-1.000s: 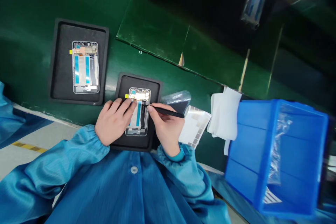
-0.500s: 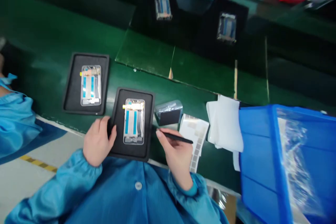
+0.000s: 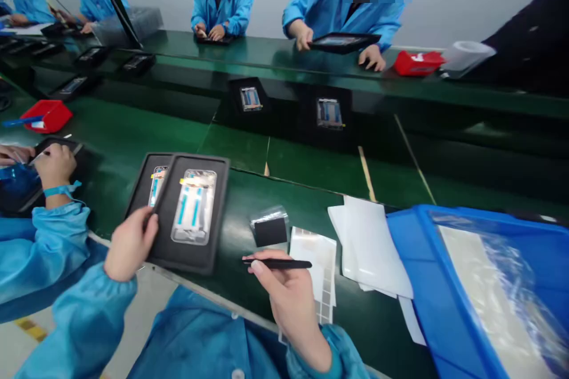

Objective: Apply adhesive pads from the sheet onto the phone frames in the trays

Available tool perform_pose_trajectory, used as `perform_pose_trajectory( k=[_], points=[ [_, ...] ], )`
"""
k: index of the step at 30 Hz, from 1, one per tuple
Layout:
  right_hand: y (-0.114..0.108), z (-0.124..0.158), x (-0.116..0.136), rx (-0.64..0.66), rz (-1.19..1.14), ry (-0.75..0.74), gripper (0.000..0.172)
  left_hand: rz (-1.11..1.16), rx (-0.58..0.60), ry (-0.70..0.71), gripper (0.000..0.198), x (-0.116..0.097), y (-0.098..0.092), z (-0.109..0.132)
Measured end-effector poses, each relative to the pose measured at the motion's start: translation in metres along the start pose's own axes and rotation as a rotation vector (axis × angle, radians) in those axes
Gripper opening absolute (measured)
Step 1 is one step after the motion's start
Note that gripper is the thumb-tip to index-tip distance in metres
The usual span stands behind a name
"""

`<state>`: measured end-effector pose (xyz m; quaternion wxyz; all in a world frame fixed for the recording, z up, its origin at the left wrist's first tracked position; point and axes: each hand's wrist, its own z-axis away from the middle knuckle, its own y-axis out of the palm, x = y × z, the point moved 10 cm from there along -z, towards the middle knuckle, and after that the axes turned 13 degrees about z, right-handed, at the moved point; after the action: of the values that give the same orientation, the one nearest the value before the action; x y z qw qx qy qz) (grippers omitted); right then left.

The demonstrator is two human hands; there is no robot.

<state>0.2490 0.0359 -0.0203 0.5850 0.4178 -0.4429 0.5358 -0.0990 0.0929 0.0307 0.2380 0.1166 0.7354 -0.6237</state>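
Now my left hand (image 3: 130, 244) grips the near-left edge of a black foam tray (image 3: 192, 213) holding a silver phone frame (image 3: 194, 207), overlapping a second tray (image 3: 144, 183); my right hand (image 3: 288, 296) pinches black tweezers (image 3: 278, 263) above the green table (image 3: 249, 290).

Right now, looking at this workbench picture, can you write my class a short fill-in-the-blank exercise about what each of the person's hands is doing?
1. The left hand grips the edge of a black ____ that carries a phone frame.
2. The right hand pinches a thin black ____.
3. The sticker sheet lies beside the right hand on the ____ table.
4. At the right edge stands a large ____ bin.

Missing words: tray; tool; green; blue
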Motion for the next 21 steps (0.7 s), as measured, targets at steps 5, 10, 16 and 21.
perform_pose_trajectory(
  k=[5, 10, 16, 21],
  points=[
    [-0.038, -0.020, 0.022, -0.009, -0.116, 0.011, 0.032, -0.254, -0.018, -0.168, 0.044, 0.047, -0.046, -0.074],
    [-0.090, -0.042, 0.036, -0.145, -0.225, 0.012, 0.032, -0.275, -0.023, -0.136, 0.034, 0.018, -0.043, -0.116],
    [-0.131, -0.083, 0.048, -0.278, -0.254, -0.016, 0.020, -0.040, 0.090, 0.019, 0.024, -0.121, 0.070, -0.210],
    [-0.156, -0.117, 0.055, -0.352, -0.122, -0.023, 0.020, 0.123, 0.123, -0.103, 0.040, -0.207, 0.168, -0.302]
  ],
)
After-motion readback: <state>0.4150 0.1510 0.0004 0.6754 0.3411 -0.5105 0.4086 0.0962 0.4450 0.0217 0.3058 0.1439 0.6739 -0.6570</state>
